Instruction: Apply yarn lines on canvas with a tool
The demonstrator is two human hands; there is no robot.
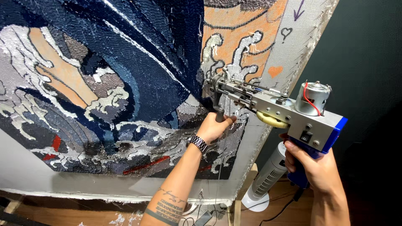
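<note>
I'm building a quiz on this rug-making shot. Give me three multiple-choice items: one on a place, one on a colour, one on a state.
1. Where does the white tower fan stand?
A. On the floor beside the frame
B. On a shelf
C. Behind the cloth

2. What colour is the tufting gun's rear grip?
A. Red
B. Blue
C. Green

3. How is the tufting gun held?
A. Left hand only
B. Lying unheld
C. Both hands

Answers: 1 A, its base sits on the wooden floor. 2 B, the right hand wraps blue plastic. 3 C, the left hand grips the front handle, the right the rear.
</note>
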